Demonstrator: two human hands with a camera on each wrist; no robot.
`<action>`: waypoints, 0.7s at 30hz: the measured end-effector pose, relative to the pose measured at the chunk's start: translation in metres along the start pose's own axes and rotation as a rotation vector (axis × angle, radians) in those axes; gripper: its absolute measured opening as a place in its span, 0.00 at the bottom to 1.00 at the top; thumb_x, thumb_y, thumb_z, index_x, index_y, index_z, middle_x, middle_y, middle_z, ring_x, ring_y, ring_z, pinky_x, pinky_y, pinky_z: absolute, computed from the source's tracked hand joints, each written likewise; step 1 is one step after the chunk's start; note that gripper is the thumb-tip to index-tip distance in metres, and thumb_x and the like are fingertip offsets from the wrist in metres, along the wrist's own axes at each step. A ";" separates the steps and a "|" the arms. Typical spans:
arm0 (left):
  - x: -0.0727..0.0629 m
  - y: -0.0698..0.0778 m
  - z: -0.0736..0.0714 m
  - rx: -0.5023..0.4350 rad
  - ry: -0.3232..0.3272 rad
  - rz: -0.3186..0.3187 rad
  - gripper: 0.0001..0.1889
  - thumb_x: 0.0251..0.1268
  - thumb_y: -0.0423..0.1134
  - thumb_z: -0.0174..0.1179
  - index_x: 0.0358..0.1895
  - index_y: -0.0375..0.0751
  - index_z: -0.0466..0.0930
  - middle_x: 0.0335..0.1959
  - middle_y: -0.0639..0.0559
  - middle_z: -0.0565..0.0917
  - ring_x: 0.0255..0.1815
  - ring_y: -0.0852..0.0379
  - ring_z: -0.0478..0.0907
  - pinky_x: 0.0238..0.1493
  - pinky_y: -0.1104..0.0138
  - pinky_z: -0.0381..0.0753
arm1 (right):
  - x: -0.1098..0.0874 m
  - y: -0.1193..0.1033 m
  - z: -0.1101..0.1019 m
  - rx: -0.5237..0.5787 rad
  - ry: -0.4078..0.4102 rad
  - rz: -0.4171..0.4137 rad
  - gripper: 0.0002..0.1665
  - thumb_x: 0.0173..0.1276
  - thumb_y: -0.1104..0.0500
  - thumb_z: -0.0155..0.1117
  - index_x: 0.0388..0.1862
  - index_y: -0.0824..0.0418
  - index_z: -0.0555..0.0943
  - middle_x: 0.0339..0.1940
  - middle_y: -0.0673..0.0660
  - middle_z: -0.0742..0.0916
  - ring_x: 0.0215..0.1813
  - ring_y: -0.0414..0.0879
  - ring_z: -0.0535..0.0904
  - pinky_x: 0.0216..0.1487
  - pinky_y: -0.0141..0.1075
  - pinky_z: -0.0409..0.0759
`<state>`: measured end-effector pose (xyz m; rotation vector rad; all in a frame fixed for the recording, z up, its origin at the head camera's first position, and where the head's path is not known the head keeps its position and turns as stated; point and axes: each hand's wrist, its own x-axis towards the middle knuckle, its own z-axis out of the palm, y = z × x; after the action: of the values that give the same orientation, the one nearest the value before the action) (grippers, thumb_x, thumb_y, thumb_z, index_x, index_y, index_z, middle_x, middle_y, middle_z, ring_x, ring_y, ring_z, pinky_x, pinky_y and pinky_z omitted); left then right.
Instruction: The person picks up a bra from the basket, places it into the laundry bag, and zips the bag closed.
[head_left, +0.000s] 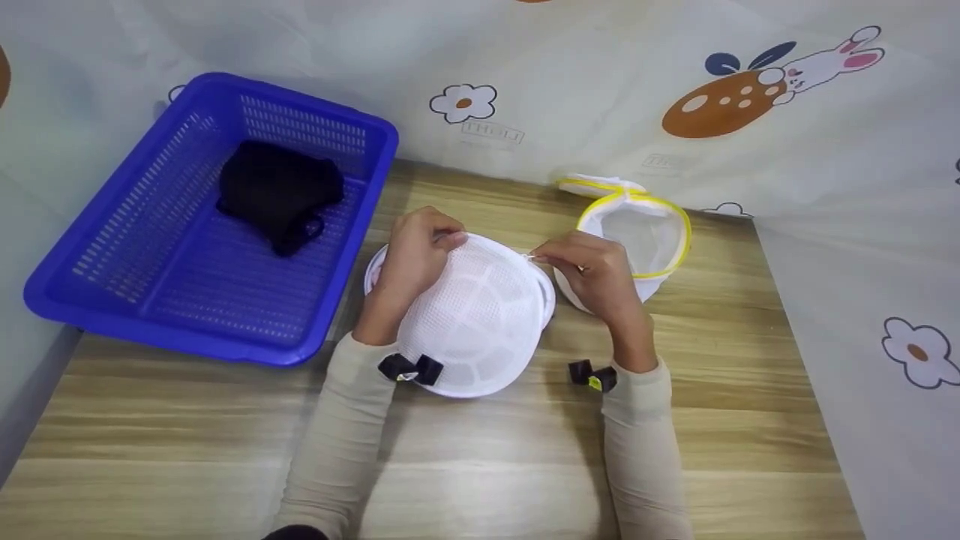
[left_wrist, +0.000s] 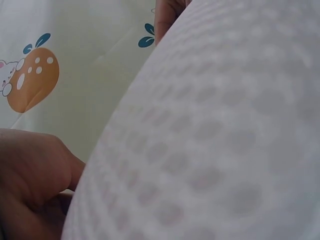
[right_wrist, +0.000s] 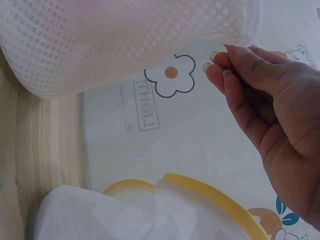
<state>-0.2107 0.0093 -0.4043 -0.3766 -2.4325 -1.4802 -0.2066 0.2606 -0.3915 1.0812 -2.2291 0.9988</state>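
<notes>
A white mesh laundry bag (head_left: 472,322), rounded in shape, stands on the table between the hands. My left hand (head_left: 416,251) grips its upper left rim, thumb against the fingers; the left wrist view shows the mesh (left_wrist: 200,125) very close, hiding most of that grip. At the bag's upper right edge, my right hand (head_left: 592,266) pinches a small white piece, apparently the zipper pull. In the right wrist view the right hand's fingertips (right_wrist: 232,55) meet just at the bag's edge. What lies inside the bag is hard to make out; a faint pink shows through.
A second white mesh bag with a yellow rim (head_left: 686,232) stands with its lid back, just behind the right hand. At left, a blue plastic basket (head_left: 225,311) holds a black cloth item (head_left: 277,187). A patterned sheet (head_left: 570,97) hangs behind the wooden table (head_left: 735,420).
</notes>
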 end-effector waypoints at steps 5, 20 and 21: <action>0.000 -0.001 -0.001 0.006 0.027 -0.043 0.03 0.56 0.29 0.65 0.30 0.33 0.87 0.29 0.41 0.85 0.36 0.46 0.81 0.43 0.58 0.77 | -0.001 0.000 -0.002 -0.011 -0.001 0.009 0.09 0.54 0.70 0.71 0.31 0.58 0.88 0.28 0.51 0.87 0.31 0.44 0.82 0.37 0.26 0.74; -0.001 0.002 -0.003 -0.040 0.023 -0.108 0.03 0.57 0.30 0.65 0.30 0.33 0.87 0.31 0.42 0.85 0.37 0.48 0.81 0.45 0.59 0.77 | 0.000 0.001 -0.003 -0.011 0.003 -0.012 0.08 0.54 0.71 0.71 0.30 0.59 0.88 0.27 0.51 0.87 0.29 0.44 0.81 0.35 0.26 0.73; -0.001 0.002 -0.003 -0.042 0.021 -0.108 0.03 0.57 0.30 0.65 0.30 0.33 0.87 0.31 0.42 0.85 0.37 0.48 0.81 0.44 0.59 0.77 | 0.000 0.001 -0.003 -0.013 0.002 -0.012 0.08 0.54 0.71 0.71 0.31 0.59 0.88 0.27 0.51 0.87 0.29 0.44 0.81 0.35 0.26 0.73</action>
<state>-0.2086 0.0074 -0.4017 -0.2394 -2.4434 -1.5730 -0.2066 0.2632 -0.3902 1.0863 -2.2223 0.9790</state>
